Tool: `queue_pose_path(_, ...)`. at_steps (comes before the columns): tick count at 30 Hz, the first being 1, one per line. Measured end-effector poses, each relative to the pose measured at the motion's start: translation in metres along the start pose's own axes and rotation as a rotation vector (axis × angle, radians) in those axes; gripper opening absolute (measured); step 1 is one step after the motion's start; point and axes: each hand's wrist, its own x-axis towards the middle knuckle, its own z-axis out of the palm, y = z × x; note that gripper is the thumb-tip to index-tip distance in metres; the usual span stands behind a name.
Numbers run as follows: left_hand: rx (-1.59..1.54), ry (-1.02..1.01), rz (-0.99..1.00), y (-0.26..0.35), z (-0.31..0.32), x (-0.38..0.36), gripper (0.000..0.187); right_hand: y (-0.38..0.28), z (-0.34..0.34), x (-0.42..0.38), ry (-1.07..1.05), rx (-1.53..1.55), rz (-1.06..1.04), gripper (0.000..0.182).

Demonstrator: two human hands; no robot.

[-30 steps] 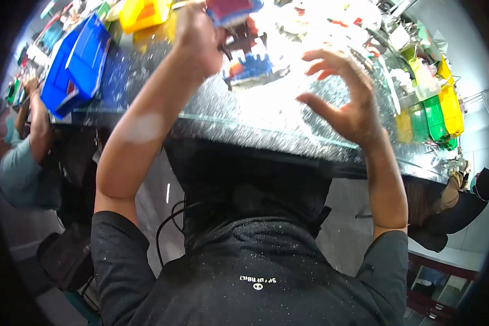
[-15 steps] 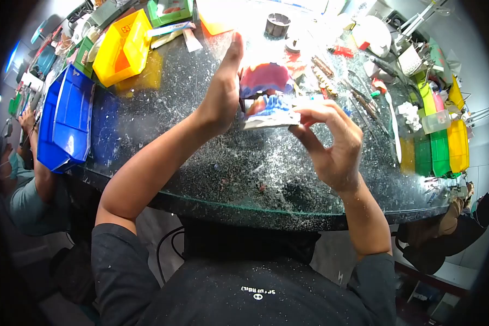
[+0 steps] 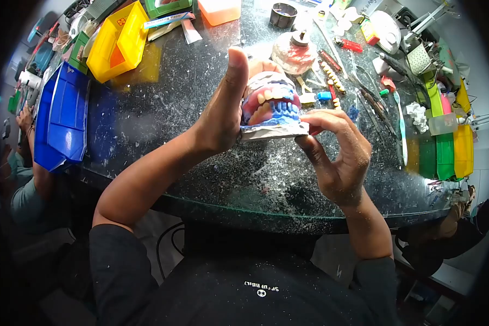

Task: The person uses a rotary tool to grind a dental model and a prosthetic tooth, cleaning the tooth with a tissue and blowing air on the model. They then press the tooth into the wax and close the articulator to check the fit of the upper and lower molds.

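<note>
A dental model [image 3: 270, 103] is held up over the bench, its upper cast resting on the lower one. Pink gum material and cream teeth show on the upper cast and on part of the lower, while the other lower teeth are blue. My left hand [image 3: 223, 111] holds the model from the left side and back, thumb pointing up; its other fingers are mostly hidden behind the casts. At the right end of the white lower base [image 3: 274, 132], my right hand [image 3: 342, 155] pinches the corner between thumb and fingers.
Behind the model stands a round pink-and-white piece with a metal top [image 3: 294, 51], near a dark cup [image 3: 283, 16]. Rows of teeth [image 3: 332, 77], tools and a toothbrush [image 3: 401, 127] lie rightward. Yellow [image 3: 114, 46] and blue bins [image 3: 62, 119] stand left; another person's arm [image 3: 27, 119] is beyond.
The upper cast has swung down onto the lower one, so its teeth now face me instead of its pink surface. Both hands have shifted slightly toward me and keep their hold.
</note>
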Motion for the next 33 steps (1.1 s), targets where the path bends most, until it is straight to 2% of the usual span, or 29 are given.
queue_pose_path(13,0.104,0.078,-0.055,-0.004,-0.001,-0.002,0.1,-0.001,0.002,-0.001,0.009,0.0,-0.011,0.023)
queue_pose_path(16,0.164,0.002,-0.039,-0.006,-0.007,-0.002,0.102,-0.002,0.001,-0.002,0.01,-0.006,0.001,0.023)
queue_pose_path(19,0.139,-0.079,0.11,-0.005,-0.008,0.0,0.103,0.0,-0.001,-0.002,0.017,-0.023,-0.004,0.023)
queue_pose_path(20,0.219,-0.101,0.134,-0.004,-0.01,0.001,0.104,0.001,-0.001,-0.003,0.022,-0.03,-0.013,0.023)
queue_pose_path(22,0.382,-0.145,0.183,-0.003,-0.018,0.006,0.11,0.002,-0.003,-0.003,0.033,-0.024,-0.024,0.024)
queue_pose_path(23,0.318,-0.238,0.234,-0.007,-0.026,0.006,0.118,0.003,-0.004,-0.003,0.039,-0.01,-0.026,0.025)
queue_pose_path(24,0.583,-0.281,0.481,-0.005,-0.029,0.008,0.11,0.004,-0.004,-0.003,0.045,0.003,-0.027,0.025)
queue_pose_path(27,0.583,-0.284,0.487,-0.009,-0.032,0.009,0.097,0.006,-0.002,-0.004,0.043,-0.025,-0.025,0.026)
queue_pose_path(30,0.837,-0.239,0.595,-0.007,-0.044,0.011,0.097,0.003,-0.004,-0.001,0.0,-0.07,0.064,0.025)
queue_pose_path(33,0.936,-0.201,0.557,-0.013,-0.057,0.011,0.092,0.018,-0.017,-0.008,-0.104,-0.111,0.079,0.02)
